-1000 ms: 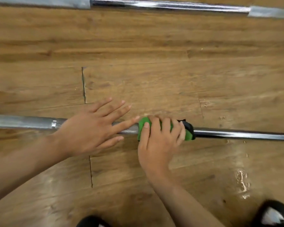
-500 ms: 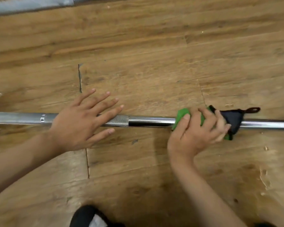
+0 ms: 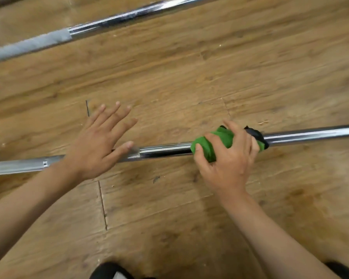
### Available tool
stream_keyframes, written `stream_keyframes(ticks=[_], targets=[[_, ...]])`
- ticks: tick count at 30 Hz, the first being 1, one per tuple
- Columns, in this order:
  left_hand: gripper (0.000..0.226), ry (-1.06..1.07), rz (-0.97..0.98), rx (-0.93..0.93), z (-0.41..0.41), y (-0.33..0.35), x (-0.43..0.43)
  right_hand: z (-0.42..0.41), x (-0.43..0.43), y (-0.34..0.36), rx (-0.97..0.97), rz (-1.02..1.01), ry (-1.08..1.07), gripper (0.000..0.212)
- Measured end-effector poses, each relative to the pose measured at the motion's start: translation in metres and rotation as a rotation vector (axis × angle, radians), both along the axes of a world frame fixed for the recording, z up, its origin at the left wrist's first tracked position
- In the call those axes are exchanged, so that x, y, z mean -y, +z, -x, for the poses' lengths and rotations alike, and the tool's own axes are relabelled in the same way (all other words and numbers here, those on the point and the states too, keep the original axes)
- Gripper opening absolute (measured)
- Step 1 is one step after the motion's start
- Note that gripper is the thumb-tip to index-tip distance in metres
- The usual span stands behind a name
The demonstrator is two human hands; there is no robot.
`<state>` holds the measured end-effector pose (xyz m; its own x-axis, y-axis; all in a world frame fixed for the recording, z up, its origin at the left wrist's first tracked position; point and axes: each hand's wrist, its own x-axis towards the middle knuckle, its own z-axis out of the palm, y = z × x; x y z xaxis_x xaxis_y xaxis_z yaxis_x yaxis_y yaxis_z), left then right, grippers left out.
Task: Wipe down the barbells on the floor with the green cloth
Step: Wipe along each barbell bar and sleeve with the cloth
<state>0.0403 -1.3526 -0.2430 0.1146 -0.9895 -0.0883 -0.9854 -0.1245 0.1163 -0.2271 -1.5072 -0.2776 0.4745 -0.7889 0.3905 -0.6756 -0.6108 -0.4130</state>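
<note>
A chrome barbell (image 3: 165,150) lies across the wooden floor in front of me, running left to right. My right hand (image 3: 228,160) grips the green cloth (image 3: 205,147), which is wrapped round the bar; a black edge of the cloth (image 3: 256,134) sticks out past my fingers on the right. My left hand (image 3: 97,143) lies flat with spread fingers on the bar's left part, over the knurled section. A second barbell (image 3: 113,20) with a grey matt sleeve lies farther away at the top.
The floor (image 3: 189,83) is brown wood planks with seams and small specks. The toes of my dark shoes show at the bottom edge, one (image 3: 111,271) near the middle and one (image 3: 340,270) at the right.
My right hand slid the cloth rightward along the bar from beside the left hand. The left hand stayed on the bar. The camera view tilted, bringing the far barbell lower.
</note>
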Motion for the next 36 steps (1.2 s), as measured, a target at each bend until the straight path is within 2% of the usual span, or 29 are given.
stream_keyframes(ticks=[5,7,11,13,15,18,21,23,25,28,33,36], targets=[[0.077,-0.087,-0.057,0.028,0.013,-0.009,0.0,0.028,0.021,0.003,-0.109,0.015,-0.096,0.037],[0.075,-0.112,-0.024,0.006,0.012,-0.008,-0.005,0.048,0.034,0.0,-0.091,0.012,-0.194,0.037],[0.081,-0.286,0.011,-0.015,0.015,-0.01,-0.012,0.078,0.057,-0.003,-0.016,-0.005,-0.353,0.051],[0.086,-0.314,0.008,0.004,0.018,-0.011,-0.015,0.061,0.045,0.0,0.012,-0.038,-0.371,0.043],[0.09,-0.315,-0.004,0.013,0.022,-0.01,-0.019,0.026,0.01,0.004,-0.009,-0.038,-0.316,0.036],[0.093,-0.318,-0.013,0.02,0.029,-0.009,-0.027,-0.008,-0.041,0.008,-0.101,-0.004,-0.057,0.035],[0.092,-0.288,0.002,0.027,0.038,-0.007,-0.036,0.022,-0.03,0.008,-0.172,0.073,0.182,0.038],[0.09,-0.268,0.026,0.047,0.045,-0.006,-0.041,0.059,-0.003,0.008,-0.228,0.107,0.134,0.043],[0.088,-0.256,0.036,0.069,0.052,-0.005,-0.045,0.091,0.019,0.009,-0.307,0.095,-0.006,0.046],[0.084,-0.231,0.031,0.125,0.061,-0.007,-0.053,0.087,0.004,0.012,-0.341,0.074,-0.116,0.038],[0.081,0.033,0.072,0.124,0.077,-0.005,-0.064,-0.006,-0.09,0.019,-0.329,0.02,0.169,0.035],[0.08,0.069,0.071,0.127,0.085,-0.005,-0.068,-0.009,-0.099,0.02,-0.291,0.044,0.314,0.036]])
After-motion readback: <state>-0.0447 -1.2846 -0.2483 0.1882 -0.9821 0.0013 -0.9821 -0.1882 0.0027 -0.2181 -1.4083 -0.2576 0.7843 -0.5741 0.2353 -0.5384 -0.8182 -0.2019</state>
